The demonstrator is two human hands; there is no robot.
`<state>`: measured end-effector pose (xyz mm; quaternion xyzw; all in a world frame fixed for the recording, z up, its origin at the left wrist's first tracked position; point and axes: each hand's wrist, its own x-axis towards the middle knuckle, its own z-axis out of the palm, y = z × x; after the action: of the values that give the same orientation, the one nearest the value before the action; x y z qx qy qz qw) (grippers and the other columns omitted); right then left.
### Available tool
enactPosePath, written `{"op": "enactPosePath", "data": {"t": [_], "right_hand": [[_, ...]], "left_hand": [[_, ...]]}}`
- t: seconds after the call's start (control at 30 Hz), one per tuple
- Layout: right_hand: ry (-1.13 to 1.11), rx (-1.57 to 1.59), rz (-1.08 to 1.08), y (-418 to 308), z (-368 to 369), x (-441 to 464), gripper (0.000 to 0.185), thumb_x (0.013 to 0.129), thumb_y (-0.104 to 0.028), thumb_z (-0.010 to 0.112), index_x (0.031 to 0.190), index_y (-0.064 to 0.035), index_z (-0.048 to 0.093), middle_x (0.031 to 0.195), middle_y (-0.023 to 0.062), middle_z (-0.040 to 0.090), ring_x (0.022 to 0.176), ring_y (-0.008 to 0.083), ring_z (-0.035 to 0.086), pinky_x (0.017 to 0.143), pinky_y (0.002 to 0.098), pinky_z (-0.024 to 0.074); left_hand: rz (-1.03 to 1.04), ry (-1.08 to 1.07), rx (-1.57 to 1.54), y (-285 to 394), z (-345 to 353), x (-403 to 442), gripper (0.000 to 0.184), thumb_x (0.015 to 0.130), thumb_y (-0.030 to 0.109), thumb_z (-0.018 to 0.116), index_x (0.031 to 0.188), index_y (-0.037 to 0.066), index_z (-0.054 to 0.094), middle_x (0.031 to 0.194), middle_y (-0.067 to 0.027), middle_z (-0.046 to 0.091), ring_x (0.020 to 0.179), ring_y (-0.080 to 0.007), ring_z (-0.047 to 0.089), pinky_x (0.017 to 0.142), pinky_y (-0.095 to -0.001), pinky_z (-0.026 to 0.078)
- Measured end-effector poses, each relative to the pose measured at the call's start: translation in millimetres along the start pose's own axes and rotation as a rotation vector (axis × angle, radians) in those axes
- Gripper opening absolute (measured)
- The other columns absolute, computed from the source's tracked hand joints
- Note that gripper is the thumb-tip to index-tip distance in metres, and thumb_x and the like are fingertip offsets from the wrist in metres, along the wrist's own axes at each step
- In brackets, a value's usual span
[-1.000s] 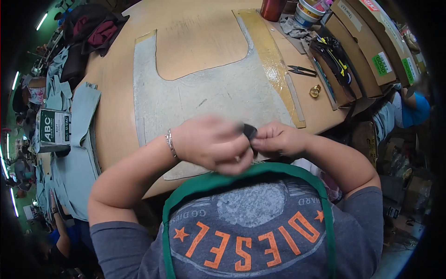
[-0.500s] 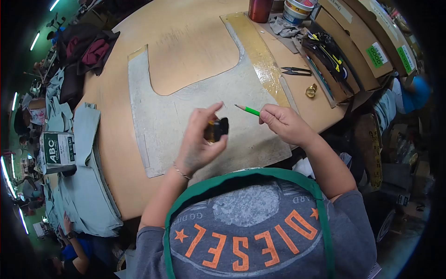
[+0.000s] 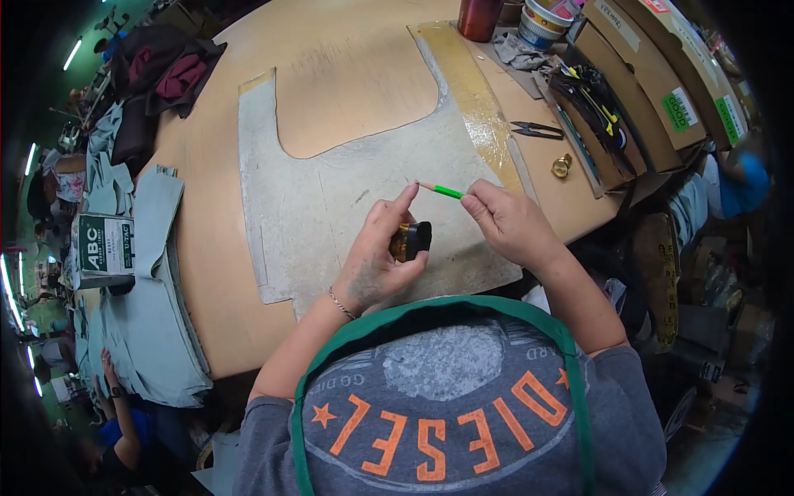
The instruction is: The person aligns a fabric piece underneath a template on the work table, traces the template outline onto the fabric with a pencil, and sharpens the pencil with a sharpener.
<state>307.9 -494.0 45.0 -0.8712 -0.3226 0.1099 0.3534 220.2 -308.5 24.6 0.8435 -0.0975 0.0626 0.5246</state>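
Note:
In my left hand (image 3: 376, 260) is a small black-and-amber block that looks like a pencil sharpener (image 3: 413, 241), gripped between the curled fingers and thumb. The index finger of that hand reaches up to the tip of a green pencil (image 3: 447, 192). My right hand (image 3: 511, 221) pinches the pencil near its back end, its bare point facing left. Both hands are above a large grey U-shaped pattern sheet (image 3: 314, 190) with yellow tape along its right arm, lying on the wooden table.
Thread snips (image 3: 538, 130) and a gold-coloured round object (image 3: 562, 166) lie at the right. Beyond them are a tool box (image 3: 591, 124) and cardboard boxes (image 3: 641, 83). Stacked grey-green pieces (image 3: 157, 331) and an ABC box (image 3: 107, 245) sit at left. Another person's arm (image 3: 124, 413) shows lower left.
My left hand has moved right and slightly up, bringing its index finger to the pencil's tip. The right hand still holds the pencil. The whole view has shifted slightly.

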Motion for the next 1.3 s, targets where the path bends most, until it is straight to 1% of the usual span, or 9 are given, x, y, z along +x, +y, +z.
{"op": "enactPosePath", "data": {"t": [0.2, 0.4, 0.43, 0.63, 0.83, 0.93, 1.03, 1.1, 1.3], "right_hand": [[0.088, -0.071, -0.097, -1, 3, 0, 0.025, 0.086, -0.026, 0.045, 0.074, -0.0035, 0.045, 0.064, 0.0154, 0.052, 0.060, 0.0348, 0.052, 0.053, 0.0428, 0.0396], [0.262, -0.165, -0.258, 4, 6, 0, 0.013, 0.080, -0.019, 0.054, 0.082, -0.0063, 0.054, 0.067, 0.0087, 0.049, 0.064, 0.0272, 0.051, 0.056, 0.0377, 0.0393], [0.266, -0.220, -0.275, 2, 4, -2, 0.012, 0.078, -0.018, 0.055, 0.084, -0.0073, 0.055, 0.068, 0.0071, 0.048, 0.065, 0.0254, 0.051, 0.056, 0.0365, 0.0385], [0.251, -0.516, -0.411, -12, -10, -13, 0.023, 0.070, -0.013, 0.056, 0.092, -0.0131, 0.060, 0.073, 0.0001, 0.043, 0.070, 0.0166, 0.047, 0.059, 0.0309, 0.0331], [0.268, -0.660, -0.510, -17, -7, -12, 0.026, 0.068, -0.016, 0.051, 0.092, -0.0142, 0.060, 0.074, -0.0015, 0.044, 0.073, 0.0143, 0.045, 0.059, 0.0296, 0.0302], [0.255, -0.674, -0.556, -20, -5, -11, 0.027, 0.068, -0.017, 0.050, 0.092, -0.0127, 0.060, 0.075, -0.0015, 0.044, 0.073, 0.0144, 0.045, 0.060, 0.0296, 0.0301], [0.254, -0.685, -0.581, -22, 1, -11, 0.027, 0.067, -0.018, 0.050, 0.092, -0.0113, 0.059, 0.075, -0.0014, 0.045, 0.072, 0.0144, 0.046, 0.060, 0.0293, 0.0302], [0.266, -0.680, -0.582, -21, 5, -11, 0.028, 0.067, -0.018, 0.050, 0.093, -0.0104, 0.059, 0.076, -0.0012, 0.045, 0.071, 0.0148, 0.046, 0.059, 0.0291, 0.0307], [0.067, -0.240, -0.429, -16, 9, -12, 0.016, 0.077, -0.018, 0.051, 0.087, -0.0082, 0.058, 0.067, 0.0051, 0.048, 0.063, 0.0199, 0.050, 0.055, 0.0325, 0.0379]], "left_hand": [[-0.096, 0.007, -0.101, 2, 3, -2, 0.080, 0.063, 0.002, 0.062, 0.133, 0.007, 0.024, 0.088, -0.0061, 0.043, 0.077, -0.0134, 0.044, 0.071, -0.0236, 0.038], [-0.029, 0.038, -0.055, -3, 3, -1, 0.081, 0.062, 0.003, 0.063, 0.133, 0.007, 0.023, 0.088, -0.0046, 0.043, 0.078, -0.0106, 0.045, 0.071, -0.0216, 0.038], [-0.095, 0.043, -0.114, -2, 2, -1, 0.081, 0.062, 0.003, 0.063, 0.133, 0.007, 0.024, 0.088, -0.0038, 0.043, 0.078, -0.0100, 0.046, 0.071, -0.0211, 0.039], [-0.362, 0.074, -0.485, -2, -5, 1, 0.076, 0.064, 0.001, 0.065, 0.130, 0.003, 0.028, 0.088, -0.0011, 0.044, 0.079, -0.0076, 0.047, 0.073, -0.0195, 0.040], [-0.405, 0.027, -0.409, 6, -7, 2, 0.075, 0.064, 0.003, 0.066, 0.130, 0.003, 0.029, 0.088, -0.0014, 0.044, 0.078, -0.0072, 0.046, 0.071, -0.0197, 0.040], [-0.386, 0.019, -0.297, 7, -6, 2, 0.073, 0.064, 0.004, 0.066, 0.129, 0.004, 0.031, 0.087, -0.0026, 0.045, 0.078, -0.0079, 0.046, 0.069, -0.0195, 0.040], [-0.104, 0.091, 0.006, 0, 2, 0, 0.070, 0.064, 0.004, 0.065, 0.127, 0.004, 0.034, 0.084, -0.0049, 0.045, 0.076, -0.0107, 0.047, 0.067, -0.0197, 0.040], [-0.060, 0.124, 0.121, 4, 3, 1, 0.069, 0.063, 0.002, 0.064, 0.126, 0.004, 0.036, 0.082, -0.0064, 0.045, 0.074, -0.0132, 0.047, 0.065, -0.0205, 0.041], [0.187, 0.127, 0.290, 3, -3, 2, 0.065, 0.060, -0.005, 0.061, 0.121, 0.005, 0.042, 0.080, -0.0080, 0.045, 0.069, -0.0164, 0.047, 0.058, -0.0262, 0.044]]}}
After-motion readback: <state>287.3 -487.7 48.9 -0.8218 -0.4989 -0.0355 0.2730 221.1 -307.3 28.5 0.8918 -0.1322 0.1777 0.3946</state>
